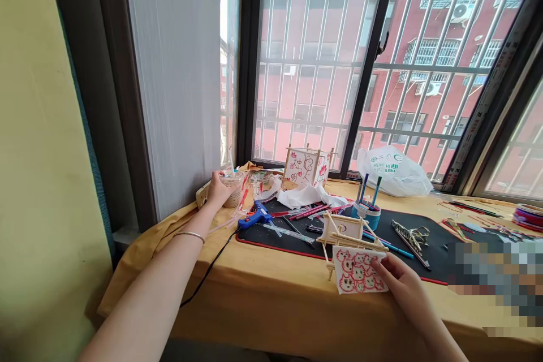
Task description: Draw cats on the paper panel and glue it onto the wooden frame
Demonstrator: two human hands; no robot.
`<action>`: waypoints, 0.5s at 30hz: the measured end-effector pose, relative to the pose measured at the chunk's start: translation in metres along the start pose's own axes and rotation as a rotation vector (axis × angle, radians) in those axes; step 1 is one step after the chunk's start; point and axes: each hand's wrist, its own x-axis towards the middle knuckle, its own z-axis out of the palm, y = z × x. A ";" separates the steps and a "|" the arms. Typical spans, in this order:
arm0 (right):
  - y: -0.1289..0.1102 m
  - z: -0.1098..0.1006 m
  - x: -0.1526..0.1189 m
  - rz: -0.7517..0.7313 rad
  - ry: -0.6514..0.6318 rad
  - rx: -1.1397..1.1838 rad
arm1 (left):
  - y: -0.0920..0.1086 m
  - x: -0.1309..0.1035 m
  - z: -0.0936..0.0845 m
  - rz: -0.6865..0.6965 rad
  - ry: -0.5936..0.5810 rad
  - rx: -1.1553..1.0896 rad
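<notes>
My left hand (218, 191) reaches to the far left of the table, its fingers wrapped round a clear plastic cup (233, 195) with a straw and a brownish drink in it. My right hand (401, 278), near the table's front edge, pinches a white paper panel (358, 272) drawn with red cat faces. Directly behind the panel is a small frame of wooden sticks (354, 236) with another drawn paper in it. Whether panel and frame are joined I cannot tell. A blue glue gun (255, 216) lies between my hands, its black cord trailing over the front edge.
A paper lantern (306, 168) with red drawings stands by the window. White tissue (301, 197) and several markers lie on the black mat (384, 223). A pen cup (370, 216), a hair clip (410, 244) and a plastic bag (392, 172) are further right.
</notes>
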 end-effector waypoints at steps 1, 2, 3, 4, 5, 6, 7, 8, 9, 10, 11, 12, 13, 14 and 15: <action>0.000 0.000 0.000 0.002 0.005 0.002 | 0.002 -0.001 -0.002 0.004 0.012 -0.013; 0.001 0.000 0.000 0.004 0.006 0.004 | 0.005 -0.002 -0.005 0.015 0.024 -0.032; 0.001 0.000 0.001 0.006 0.006 0.008 | 0.009 -0.004 -0.009 0.030 0.036 -0.053; 0.002 0.000 0.001 0.006 0.003 0.015 | 0.014 -0.006 -0.014 0.051 0.046 -0.079; 0.002 0.000 0.001 0.008 -0.004 0.024 | 0.020 -0.009 -0.021 0.075 0.048 -0.111; 0.002 0.000 0.001 0.011 -0.011 0.034 | 0.026 -0.013 -0.028 0.096 0.049 -0.137; 0.003 0.000 0.001 0.014 -0.016 0.040 | 0.033 -0.018 -0.037 0.116 0.048 -0.165; 0.003 0.000 0.001 0.017 -0.018 0.044 | 0.041 -0.026 -0.046 0.139 0.039 -0.227; 0.003 0.000 0.001 0.019 -0.015 0.044 | 0.049 -0.036 -0.056 0.173 0.035 -0.275; 0.004 0.000 0.001 0.023 -0.011 0.040 | 0.057 -0.048 -0.066 0.203 0.026 -0.317; 0.005 -0.001 0.001 0.026 -0.007 0.038 | 0.064 -0.063 -0.076 0.216 0.015 -0.347; 0.007 -0.001 0.001 0.027 -0.007 0.038 | 0.068 -0.080 -0.086 0.215 0.008 -0.344; 0.008 -0.001 0.002 0.027 -0.006 0.039 | 0.071 -0.099 -0.094 0.204 0.032 -0.301; 0.009 -0.001 0.002 0.026 -0.005 0.040 | 0.070 -0.119 -0.101 0.210 0.020 -0.240; 0.011 -0.001 0.003 0.024 -0.004 0.044 | 0.067 -0.140 -0.106 0.224 0.016 -0.198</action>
